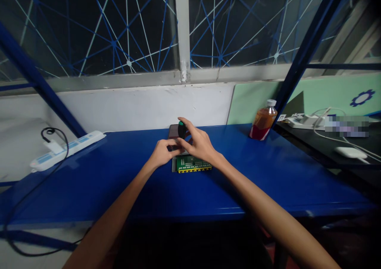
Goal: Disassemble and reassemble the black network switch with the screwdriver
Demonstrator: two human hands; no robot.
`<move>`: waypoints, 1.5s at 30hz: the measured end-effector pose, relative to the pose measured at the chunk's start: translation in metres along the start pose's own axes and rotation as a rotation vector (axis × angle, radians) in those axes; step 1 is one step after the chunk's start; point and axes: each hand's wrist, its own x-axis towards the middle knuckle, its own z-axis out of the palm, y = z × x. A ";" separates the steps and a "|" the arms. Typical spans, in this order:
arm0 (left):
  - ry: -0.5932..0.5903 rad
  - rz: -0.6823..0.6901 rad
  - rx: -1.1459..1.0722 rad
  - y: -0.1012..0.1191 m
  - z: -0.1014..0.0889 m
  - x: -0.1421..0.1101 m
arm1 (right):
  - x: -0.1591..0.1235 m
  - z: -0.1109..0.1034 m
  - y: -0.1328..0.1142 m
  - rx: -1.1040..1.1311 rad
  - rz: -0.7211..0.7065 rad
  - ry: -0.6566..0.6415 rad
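A screwdriver (181, 130) with a black handle and green top stands roughly upright over a green circuit board (193, 162). My right hand (199, 143) is closed around it, the index finger reaching up to the top of the handle. My left hand (163, 152) comes in from the left, thumb and fingers drawn together near the screwdriver's lower end; what they pinch is hidden. The board lies on the blue table with a yellow connector strip (195, 170) along its near edge. Behind the hands lies a dark flat object (173, 131), partly covered.
On the blue table (119, 181), a white power strip (71, 148) with a black cable (29, 195) lies at left. A drink bottle (263, 120) stands at back right. Farther right, a black surface holds cables and a white adapter (351, 152). Blue frame posts flank the table.
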 end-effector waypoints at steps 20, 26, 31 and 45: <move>0.017 -0.004 -0.041 0.000 0.001 0.000 | -0.001 0.000 -0.003 0.015 -0.008 -0.011; 0.011 -0.004 -0.061 -0.002 0.002 0.001 | -0.001 -0.001 -0.003 -0.014 -0.003 -0.011; -0.002 0.043 -0.063 -0.003 0.003 0.000 | -0.003 -0.001 -0.004 -0.017 -0.008 -0.007; -0.056 0.101 -0.081 0.001 0.000 0.001 | -0.005 0.001 -0.003 -0.004 -0.040 -0.019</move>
